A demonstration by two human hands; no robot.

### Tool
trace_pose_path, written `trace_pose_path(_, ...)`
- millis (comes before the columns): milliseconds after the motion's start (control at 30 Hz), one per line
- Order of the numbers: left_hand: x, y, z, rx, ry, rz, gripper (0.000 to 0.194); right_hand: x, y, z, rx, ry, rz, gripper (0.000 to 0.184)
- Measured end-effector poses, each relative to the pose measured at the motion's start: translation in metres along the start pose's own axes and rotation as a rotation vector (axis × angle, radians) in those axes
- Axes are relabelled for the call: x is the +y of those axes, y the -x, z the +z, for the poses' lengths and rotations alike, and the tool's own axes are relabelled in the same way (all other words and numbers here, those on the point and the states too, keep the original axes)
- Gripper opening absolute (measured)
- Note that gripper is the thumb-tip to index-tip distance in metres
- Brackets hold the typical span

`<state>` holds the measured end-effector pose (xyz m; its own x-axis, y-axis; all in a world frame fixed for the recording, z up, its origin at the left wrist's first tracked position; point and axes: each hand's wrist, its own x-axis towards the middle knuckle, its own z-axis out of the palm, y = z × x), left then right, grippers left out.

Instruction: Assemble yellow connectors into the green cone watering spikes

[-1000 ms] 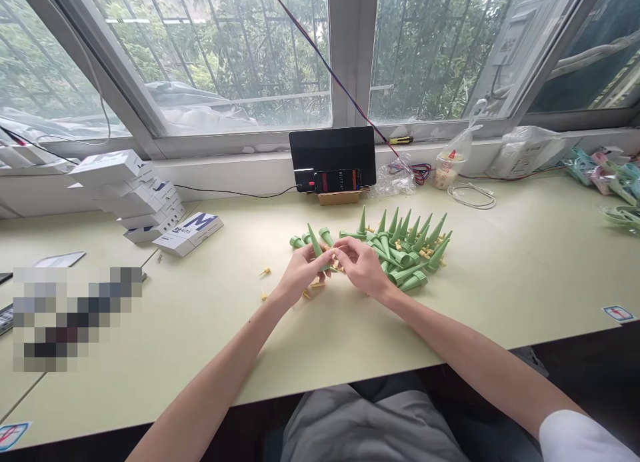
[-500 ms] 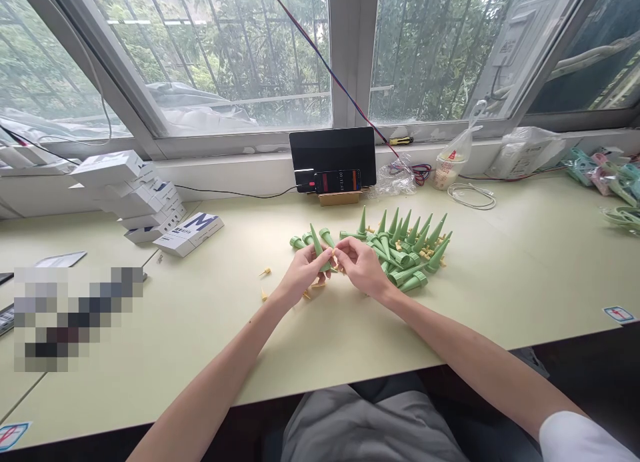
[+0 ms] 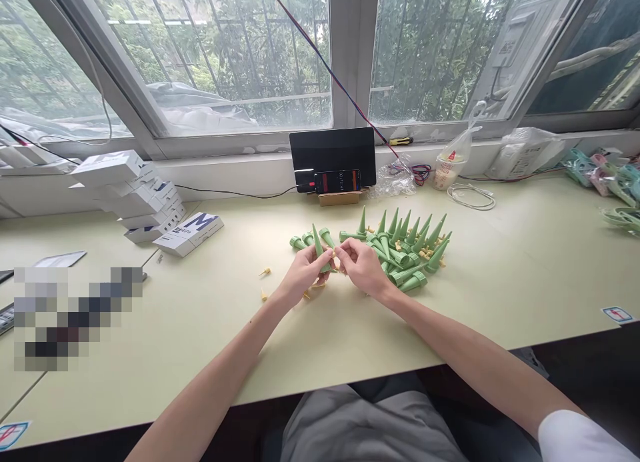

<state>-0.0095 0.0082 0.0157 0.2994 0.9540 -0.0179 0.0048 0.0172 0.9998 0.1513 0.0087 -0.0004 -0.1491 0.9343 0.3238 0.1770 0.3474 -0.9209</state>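
My left hand is closed around a green plastic watering spike, its tip pointing up. Against it, my right hand pinches a small yellow plastic valve between thumb and fingertips, mostly covered by them. The two hands nearly touch, and the joint between spike and valve is hidden. Just right of my right hand lies a cluster of green spikes, some standing and some on their sides, with yellow pieces among them. Several green spikes lie behind my left hand. Loose yellow valves lie to its left and below.
A tablet with a phone leaning before it stands at the back. White boxes are stacked at left, one box lying in front. A bagged cup and a white cable sit at back right.
Both hands stay almost in place. The spike in my left hand has tilted slightly more upright, its tip shifting a little right, while the right fingers keep working at the yellow valve.
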Motion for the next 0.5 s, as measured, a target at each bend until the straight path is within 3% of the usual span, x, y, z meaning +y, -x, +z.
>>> trace_pose_path(500,0.0057,0.0037,0.0033,-0.054,-0.032,0.013,0.036,0.0002,-0.0006,0.0003,0.015,0.139,0.005,0.043)
